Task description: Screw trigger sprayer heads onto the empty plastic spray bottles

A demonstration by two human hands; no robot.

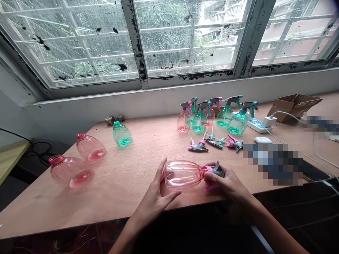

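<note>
A clear pink spray bottle lies on its side in the air over the table's front edge, its base to the left. My left hand cups the base end, thumb below and fingers behind. Around the neck and the grey-and-pink trigger head, the fingers of my right hand are closed. Just beyond lie three loose trigger heads: one grey and pink, one grey and teal, and another pink one.
Several capped spray bottles stand at the back. On the left are two open pink bottles and an open green bottle. A cardboard box, a white power strip and cables occupy the right side of the wooden table.
</note>
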